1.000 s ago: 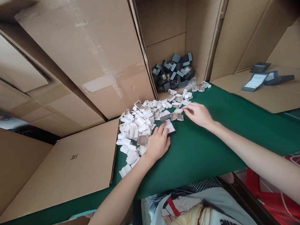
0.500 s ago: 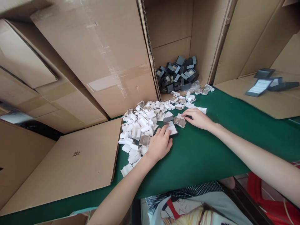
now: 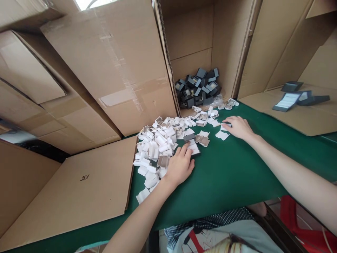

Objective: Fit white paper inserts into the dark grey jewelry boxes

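My left hand (image 3: 180,164) rests at the near side of the white piles, its fingers closed on a small hinged box (image 3: 194,149) with a dark grey shell and a white inside. The box lies open on the green table, its dark lid raised toward the back. Farther right, my right hand (image 3: 239,127) pinches a folded white card piece (image 3: 224,128) just above the tabletop; fingers partly cover it. Between the two hands lies a greyish-white folded insert (image 3: 202,140). A heap of white folded inserts (image 3: 160,138) spreads to the left of and behind my left hand.
A large carton (image 3: 193,33) opens at the back, with many dark boxes (image 3: 198,88) piled inside. On a cardboard flap (image 3: 289,117) at the right lie several dark open boxes (image 3: 286,101). A flat cardboard panel (image 3: 79,186) covers the left side of the green table (image 3: 223,182).
My right hand has moved right, away from the greyish insert, to the white card piece near the table's back. My left hand stays on the dark box. The view has shifted slightly.
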The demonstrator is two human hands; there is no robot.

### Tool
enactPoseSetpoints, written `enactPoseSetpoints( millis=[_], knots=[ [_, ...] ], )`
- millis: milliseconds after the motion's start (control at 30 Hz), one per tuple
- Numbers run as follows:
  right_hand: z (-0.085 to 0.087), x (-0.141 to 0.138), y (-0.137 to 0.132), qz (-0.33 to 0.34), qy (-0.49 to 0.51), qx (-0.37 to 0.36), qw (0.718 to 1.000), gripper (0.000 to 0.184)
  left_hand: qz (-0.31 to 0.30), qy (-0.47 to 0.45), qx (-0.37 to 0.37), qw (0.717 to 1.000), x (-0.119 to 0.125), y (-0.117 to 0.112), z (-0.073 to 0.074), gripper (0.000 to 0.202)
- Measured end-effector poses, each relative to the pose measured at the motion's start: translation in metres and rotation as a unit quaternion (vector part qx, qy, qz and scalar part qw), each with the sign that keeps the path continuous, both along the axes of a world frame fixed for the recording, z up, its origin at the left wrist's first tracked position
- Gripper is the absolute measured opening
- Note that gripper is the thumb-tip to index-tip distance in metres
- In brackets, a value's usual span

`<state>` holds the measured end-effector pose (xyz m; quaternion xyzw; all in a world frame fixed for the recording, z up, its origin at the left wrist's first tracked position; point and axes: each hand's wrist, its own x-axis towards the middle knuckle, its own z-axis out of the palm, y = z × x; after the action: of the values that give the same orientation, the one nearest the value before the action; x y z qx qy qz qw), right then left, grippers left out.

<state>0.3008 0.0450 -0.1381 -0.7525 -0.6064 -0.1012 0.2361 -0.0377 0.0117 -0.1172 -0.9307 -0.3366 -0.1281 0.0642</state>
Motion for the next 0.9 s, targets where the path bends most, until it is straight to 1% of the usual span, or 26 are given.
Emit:
enactPoseSetpoints(
  millis=[133, 267, 367, 433, 500, 600, 733, 900],
  knots=[
    [-0.003, -0.002, 0.002, 0.0, -0.008, -0.022, 1.0, 0.048, -0.005, -0.008, 0.0, 1.0, -0.001, 0.001, -0.002, 0.024],
    [0.001, -0.001, 0.002, -0.004, -0.004, -0.037, 0.999, 0.05, -0.006, -0.006, 0.0, 1.0, -0.001, 0.001, -0.002, 0.024],
    [0.007, 0.013, -0.001, 0.036, 0.033, -0.063, 0.997, 0.048, -0.006, -0.006, -0.004, 1.0, -0.001, 0.001, -0.001, 0.025],
    [0.01, 0.025, -0.003, 0.074, 0.072, -0.09, 0.991, 0.043, -0.006, -0.006, -0.008, 1.0, -0.001, 0.001, 0.0, 0.024],
    [0.012, 0.033, -0.004, 0.097, 0.091, -0.103, 0.986, 0.039, -0.006, -0.005, -0.01, 1.0, -0.001, 0.001, 0.001, 0.024],
    [0.011, 0.034, -0.005, 0.113, 0.084, -0.085, 0.986, 0.032, -0.008, -0.007, -0.013, 1.0, -0.002, 0.001, 0.001, 0.024],
    [0.013, 0.021, -0.006, 0.126, 0.091, -0.048, 0.987, 0.03, -0.009, -0.012, -0.017, 1.0, -0.002, 0.001, 0.001, 0.023],
    [0.021, 0.005, -0.011, 0.087, 0.115, -0.029, 0.989, 0.02, -0.004, -0.006, -0.015, 1.0, -0.001, 0.0, 0.002, 0.024]
  ],
)
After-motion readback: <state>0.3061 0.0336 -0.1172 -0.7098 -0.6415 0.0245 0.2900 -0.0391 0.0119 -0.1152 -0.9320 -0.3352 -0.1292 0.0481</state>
